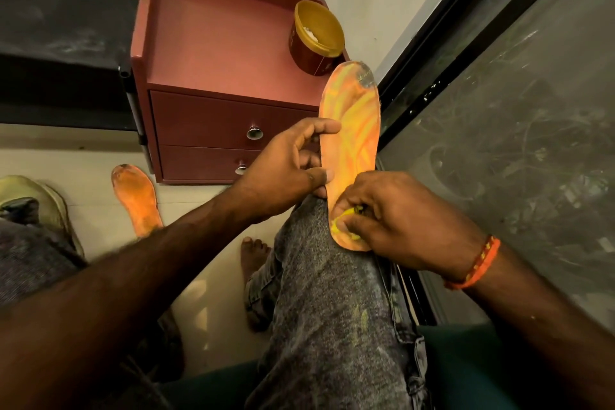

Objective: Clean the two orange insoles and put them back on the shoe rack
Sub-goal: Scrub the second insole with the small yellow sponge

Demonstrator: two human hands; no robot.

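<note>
Dull red wooden cabinet with two drawers and a walled top (213,53), beyond the fingers of both hands, probably serving as a stand for supplies; boxy, smooth, matt.

Grey speckled denim knee (319,276), under the fingers; appears to act as a rest for the work. Coarse weave, yellow smears.

Long orange foam insole streaked yellow (352,130), heel end on the knee, toe end rising away from the fingers toward the cabinet. Thin, flat, rounded ends, a grey worn patch at the toe.

Second orange insole, grimy and darker (138,198), flat on the pale floor, well left of the fingers; seemingly awaiting its turn.

Left hand (289,166) grips the raised insole's left edge, thumb and fingers curled round it, likely to steady it.

Right hand (396,220) clenched round a small yellow scrubbing piece (342,221), pressed onto the heel end; what it is, cannot tell.

Round gold-lined tub, lid off (316,36), on the cabinet top past the insole's toe; white contents inside.
</note>
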